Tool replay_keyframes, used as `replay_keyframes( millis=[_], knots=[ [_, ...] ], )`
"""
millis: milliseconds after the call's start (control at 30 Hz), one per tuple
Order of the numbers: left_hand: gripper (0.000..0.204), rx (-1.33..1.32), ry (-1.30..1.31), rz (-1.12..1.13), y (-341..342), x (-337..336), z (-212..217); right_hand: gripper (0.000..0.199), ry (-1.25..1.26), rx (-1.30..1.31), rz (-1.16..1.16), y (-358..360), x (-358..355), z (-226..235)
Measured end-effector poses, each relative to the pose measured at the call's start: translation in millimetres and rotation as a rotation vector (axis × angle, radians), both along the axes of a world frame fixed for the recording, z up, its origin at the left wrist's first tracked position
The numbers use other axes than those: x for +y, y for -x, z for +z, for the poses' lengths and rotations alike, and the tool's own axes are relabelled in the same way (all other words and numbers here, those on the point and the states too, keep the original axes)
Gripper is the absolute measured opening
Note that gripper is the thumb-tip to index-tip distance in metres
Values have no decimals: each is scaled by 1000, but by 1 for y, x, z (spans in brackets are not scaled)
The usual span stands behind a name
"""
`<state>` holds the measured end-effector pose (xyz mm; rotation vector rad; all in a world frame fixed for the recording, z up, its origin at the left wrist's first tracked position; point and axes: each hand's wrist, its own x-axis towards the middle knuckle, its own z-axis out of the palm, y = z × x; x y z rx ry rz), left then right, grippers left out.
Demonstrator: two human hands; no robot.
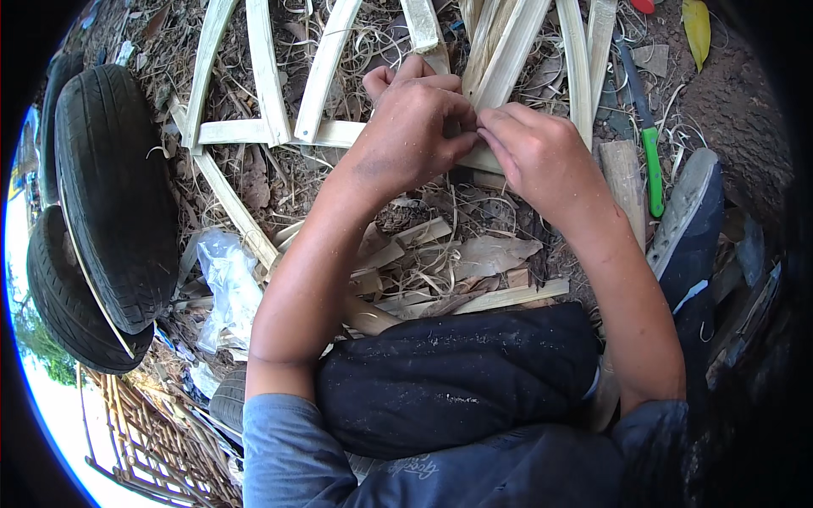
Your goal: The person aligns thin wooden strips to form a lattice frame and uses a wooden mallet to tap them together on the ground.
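My left hand (415,118) and my right hand (533,152) meet over a frame of pale split bamboo strips (326,68) lying on the ground. Their fingertips pinch together at one strip (508,59) where it crosses a horizontal strip (339,133). The fingers hide what they grip at that joint. My left thumb points up beside another upright strip (421,25). Both forearms reach out over my dark-trousered knee (457,372).
Two black tyres (110,195) lie at the left. A knife with a green handle (650,152) rests on the dirt at the right, near my shoe (690,229). Bamboo offcuts and shavings (457,271) litter the ground. A clear plastic bag (229,279) lies lower left.
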<state>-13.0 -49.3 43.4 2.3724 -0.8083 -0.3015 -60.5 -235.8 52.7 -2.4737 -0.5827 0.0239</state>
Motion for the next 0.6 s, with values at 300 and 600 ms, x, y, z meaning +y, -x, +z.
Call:
replay_keyframes(
  millis=[300, 600],
  knots=[
    [14, -44, 59, -42, 0, 2, -6, 21, -754, 775, -525, -7, 2, -10],
    [15, -55, 87, -42, 0, 5, -9, 27, -882, 959, -587, -6, 0, -16]
  ],
)
